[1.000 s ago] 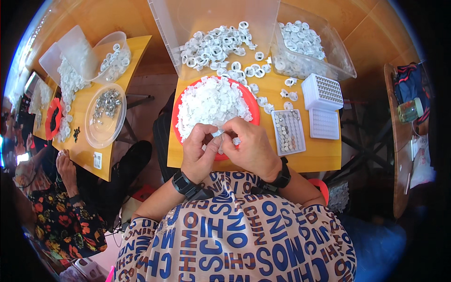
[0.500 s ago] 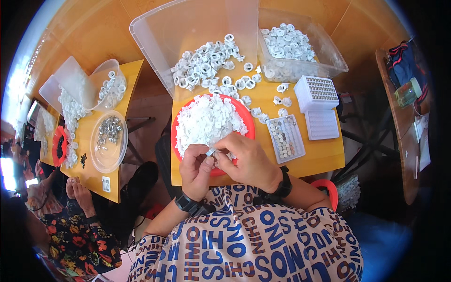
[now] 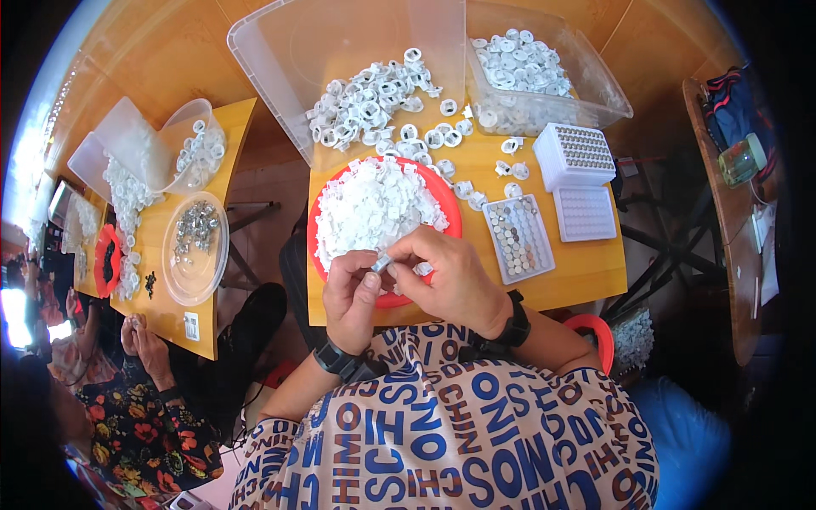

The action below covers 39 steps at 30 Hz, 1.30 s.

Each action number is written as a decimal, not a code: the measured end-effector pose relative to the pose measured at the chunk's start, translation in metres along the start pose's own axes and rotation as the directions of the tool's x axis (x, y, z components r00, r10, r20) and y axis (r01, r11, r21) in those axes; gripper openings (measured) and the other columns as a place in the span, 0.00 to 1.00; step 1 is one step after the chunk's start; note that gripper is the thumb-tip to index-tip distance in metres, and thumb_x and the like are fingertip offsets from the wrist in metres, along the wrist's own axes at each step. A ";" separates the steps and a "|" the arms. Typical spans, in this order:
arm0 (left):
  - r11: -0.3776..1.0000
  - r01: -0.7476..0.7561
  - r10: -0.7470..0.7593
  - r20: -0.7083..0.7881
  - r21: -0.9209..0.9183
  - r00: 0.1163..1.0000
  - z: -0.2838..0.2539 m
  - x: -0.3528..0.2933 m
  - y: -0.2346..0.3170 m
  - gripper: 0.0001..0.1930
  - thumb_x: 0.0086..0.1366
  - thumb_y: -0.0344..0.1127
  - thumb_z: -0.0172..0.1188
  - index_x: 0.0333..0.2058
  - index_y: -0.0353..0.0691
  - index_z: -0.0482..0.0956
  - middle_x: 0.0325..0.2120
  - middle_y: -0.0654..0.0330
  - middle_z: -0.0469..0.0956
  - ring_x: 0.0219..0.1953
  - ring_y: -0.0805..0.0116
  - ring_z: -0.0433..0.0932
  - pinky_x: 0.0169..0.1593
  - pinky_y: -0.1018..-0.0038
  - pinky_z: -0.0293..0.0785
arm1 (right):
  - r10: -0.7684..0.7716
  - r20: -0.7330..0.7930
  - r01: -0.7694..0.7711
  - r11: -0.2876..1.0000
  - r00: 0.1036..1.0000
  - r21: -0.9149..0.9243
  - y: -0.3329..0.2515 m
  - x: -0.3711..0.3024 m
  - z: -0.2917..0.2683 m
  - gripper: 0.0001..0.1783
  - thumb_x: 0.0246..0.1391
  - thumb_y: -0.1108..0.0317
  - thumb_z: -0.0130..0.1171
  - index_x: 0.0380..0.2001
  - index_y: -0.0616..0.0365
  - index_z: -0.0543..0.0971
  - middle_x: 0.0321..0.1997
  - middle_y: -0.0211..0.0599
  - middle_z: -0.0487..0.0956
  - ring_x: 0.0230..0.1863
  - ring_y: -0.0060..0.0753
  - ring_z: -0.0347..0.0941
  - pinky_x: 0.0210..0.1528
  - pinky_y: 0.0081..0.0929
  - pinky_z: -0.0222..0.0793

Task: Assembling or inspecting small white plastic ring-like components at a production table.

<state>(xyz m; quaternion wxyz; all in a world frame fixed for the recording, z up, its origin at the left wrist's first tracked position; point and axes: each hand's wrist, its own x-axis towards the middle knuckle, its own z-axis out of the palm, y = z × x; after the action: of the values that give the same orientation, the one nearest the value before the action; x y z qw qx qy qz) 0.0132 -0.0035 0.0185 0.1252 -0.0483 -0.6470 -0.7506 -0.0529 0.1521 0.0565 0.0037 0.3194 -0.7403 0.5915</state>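
Both hands meet over the near edge of a red basin (image 3: 453, 212) heaped with small white plastic pieces (image 3: 374, 204). Between my left hand (image 3: 348, 293) and my right hand (image 3: 450, 276) is a small white plastic piece (image 3: 382, 263), pinched by the fingertips from both sides. Its finer details are partly hidden by the fingers. Another white piece (image 3: 422, 269) shows beneath the right hand's curled fingers; I cannot tell whether it is held or lies in the basin.
Right of the basin sits a white tray (image 3: 539, 228) with round metallic discs, beside stacked white trays (image 3: 578, 157). Clear bins (image 3: 608, 106) with round white parts stand behind. At left, another person's hands (image 3: 146, 347) are near a second table (image 3: 161, 319).
The small white piece has turned and now shows more between my fingertips. My hands stay together over the basin's near edge. The whole view has shifted slightly.
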 end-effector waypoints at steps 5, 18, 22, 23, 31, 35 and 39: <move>0.997 0.031 -0.030 0.009 -0.066 1.000 0.001 0.001 0.001 0.07 0.69 0.30 0.51 0.43 0.35 0.67 0.40 0.57 0.72 0.37 0.72 0.74 0.42 0.75 0.72 | 0.008 0.025 -0.007 0.999 1.000 -0.033 0.000 0.000 -0.001 0.08 0.47 0.78 0.61 0.33 0.61 0.75 0.30 0.39 0.78 0.31 0.35 0.79 0.33 0.28 0.74; 0.998 -0.055 0.057 0.069 -0.037 0.996 -0.001 0.002 -0.004 0.06 0.69 0.30 0.49 0.43 0.36 0.66 0.40 0.56 0.69 0.38 0.71 0.73 0.43 0.74 0.73 | -0.018 0.039 0.020 0.999 0.999 -0.037 0.002 0.000 -0.004 0.09 0.47 0.79 0.62 0.33 0.63 0.76 0.29 0.41 0.79 0.30 0.33 0.80 0.32 0.26 0.74; 0.998 -0.054 0.057 0.074 -0.039 0.996 0.000 0.002 -0.003 0.06 0.69 0.30 0.49 0.43 0.36 0.66 0.41 0.56 0.69 0.39 0.71 0.73 0.43 0.74 0.73 | -0.009 0.041 0.010 1.000 0.999 -0.026 0.002 -0.001 -0.004 0.09 0.47 0.79 0.62 0.33 0.63 0.76 0.29 0.41 0.79 0.30 0.33 0.80 0.32 0.26 0.74; 0.998 -0.054 0.056 0.072 -0.029 0.996 0.000 0.002 -0.003 0.07 0.69 0.30 0.49 0.43 0.36 0.66 0.41 0.56 0.69 0.39 0.71 0.73 0.44 0.74 0.73 | -0.008 0.030 0.009 1.000 1.000 -0.025 0.001 -0.001 -0.004 0.08 0.47 0.79 0.62 0.33 0.63 0.76 0.29 0.41 0.79 0.30 0.33 0.80 0.32 0.25 0.74; 0.998 -0.014 0.017 0.054 -0.064 0.998 0.000 -0.001 -0.003 0.07 0.69 0.31 0.49 0.43 0.35 0.66 0.42 0.56 0.69 0.41 0.70 0.73 0.45 0.73 0.74 | -0.008 0.000 0.008 1.000 1.000 -0.016 -0.001 -0.001 -0.001 0.07 0.46 0.77 0.62 0.30 0.60 0.75 0.27 0.39 0.78 0.28 0.38 0.78 0.30 0.30 0.73; 0.999 -0.031 0.033 0.042 -0.030 0.999 0.000 -0.001 -0.003 0.07 0.70 0.31 0.49 0.42 0.35 0.66 0.41 0.55 0.70 0.40 0.71 0.73 0.45 0.74 0.74 | 0.010 -0.001 -0.010 1.000 1.000 -0.022 -0.001 -0.002 0.000 0.07 0.45 0.77 0.62 0.29 0.60 0.74 0.26 0.39 0.78 0.27 0.38 0.78 0.30 0.29 0.73; 1.000 -0.029 0.029 -0.002 0.004 1.000 0.004 -0.001 -0.001 0.09 0.69 0.35 0.52 0.41 0.37 0.68 0.37 0.57 0.71 0.36 0.73 0.70 0.43 0.77 0.68 | 0.009 -0.014 -0.009 1.000 1.000 -0.022 -0.001 -0.002 0.001 0.08 0.44 0.77 0.62 0.28 0.60 0.74 0.25 0.38 0.78 0.27 0.37 0.78 0.30 0.29 0.73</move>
<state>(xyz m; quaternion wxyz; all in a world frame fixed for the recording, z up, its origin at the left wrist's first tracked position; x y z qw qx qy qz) 0.0135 0.0006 0.0180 0.1371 -0.0566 -0.6474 -0.7476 -0.0506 0.1525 0.0561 0.0096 0.3120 -0.7482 0.5855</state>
